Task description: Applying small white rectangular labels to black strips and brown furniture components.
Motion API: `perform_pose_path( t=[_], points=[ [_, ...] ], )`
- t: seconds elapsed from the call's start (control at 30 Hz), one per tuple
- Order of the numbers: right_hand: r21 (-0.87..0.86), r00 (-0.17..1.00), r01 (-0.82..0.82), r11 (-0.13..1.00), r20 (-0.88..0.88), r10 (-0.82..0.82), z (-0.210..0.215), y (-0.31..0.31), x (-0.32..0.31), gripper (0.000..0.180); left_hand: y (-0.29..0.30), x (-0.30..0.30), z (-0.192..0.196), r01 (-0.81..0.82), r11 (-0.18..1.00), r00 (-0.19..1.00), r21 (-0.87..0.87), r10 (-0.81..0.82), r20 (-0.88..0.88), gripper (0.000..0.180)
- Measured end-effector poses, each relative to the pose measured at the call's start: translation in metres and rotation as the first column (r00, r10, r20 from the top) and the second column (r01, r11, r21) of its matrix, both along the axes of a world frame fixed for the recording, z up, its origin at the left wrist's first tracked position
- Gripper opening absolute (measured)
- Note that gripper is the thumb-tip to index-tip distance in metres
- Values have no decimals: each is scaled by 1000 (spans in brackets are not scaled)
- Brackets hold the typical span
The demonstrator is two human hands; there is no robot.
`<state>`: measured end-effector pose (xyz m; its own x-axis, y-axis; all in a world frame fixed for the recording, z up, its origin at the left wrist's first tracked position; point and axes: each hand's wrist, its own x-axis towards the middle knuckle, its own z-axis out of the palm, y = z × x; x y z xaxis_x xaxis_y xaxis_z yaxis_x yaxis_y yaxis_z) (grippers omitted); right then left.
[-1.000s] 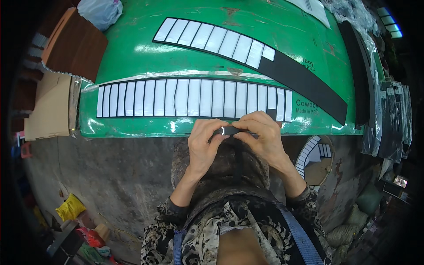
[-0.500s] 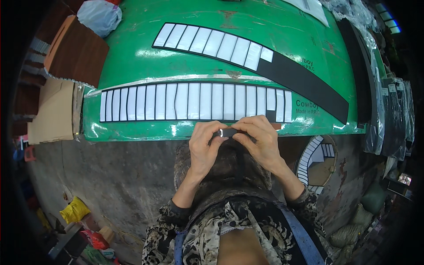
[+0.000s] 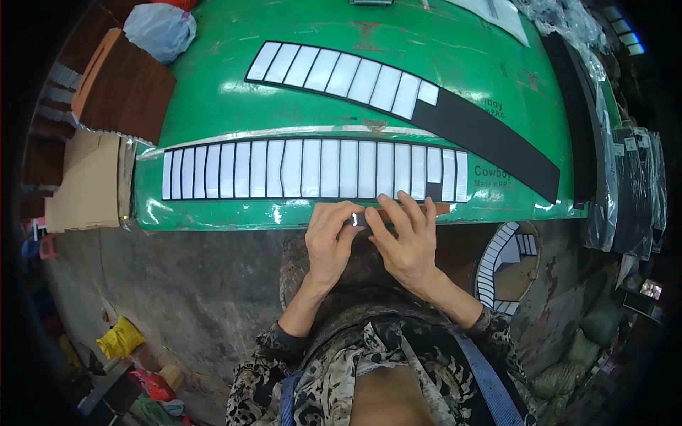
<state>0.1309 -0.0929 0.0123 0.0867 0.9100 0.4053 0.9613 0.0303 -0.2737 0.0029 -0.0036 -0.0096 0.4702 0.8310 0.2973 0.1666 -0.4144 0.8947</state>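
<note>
Near the table's front edge, my left hand (image 3: 328, 241) is closed in a pinch on a small dark piece (image 3: 359, 221) with a white mark on it. My right hand (image 3: 406, 248) is beside it with fingers spread; its index fingertip is right by the piece, and I cannot tell if it touches. Just beyond both hands lies a long black strip (image 3: 348, 200) lined with white panels, one near its right end being shorter. A second black strip (image 3: 490, 145) lies slanted behind it, white panels covering only its left part.
A green-covered table (image 3: 213, 113) bears the strips. Brown stacked boards (image 3: 124, 85) and a bagged bundle (image 3: 160, 30) stand at the left. Dark strips (image 3: 572, 121) line the right edge. Below the table, a round container (image 3: 529, 273) holds more panelled strips. A brown strip (image 3: 443, 209) lies by my right fingers.
My right hand has loosened its pinch on the small dark piece and spread its fingers. The left hand keeps hold of it in nearly the same place.
</note>
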Motion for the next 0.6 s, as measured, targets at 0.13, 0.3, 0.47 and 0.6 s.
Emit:
perform_pose_path(
  t=[0.13,0.3,0.47,0.6],
  points=[
    [-65,999,5,998,-35,-8,15,0,-4,50,-3,1,0,-23,1000,1000,-5,23,-15,26],
    [-48,998,-54,997,21,55,11,2,-4,48,-1,1,3,-2,995,999,96,6,-41,28],
    [37,978,-30,999,-204,37,28,15,31,44,1,-3,4,29,983,997,181,-15,-75,33],
    [13,956,191,981,-229,-183,20,58,123,42,0,-3,15,64,922,979,382,17,-205,32]
  ],
)
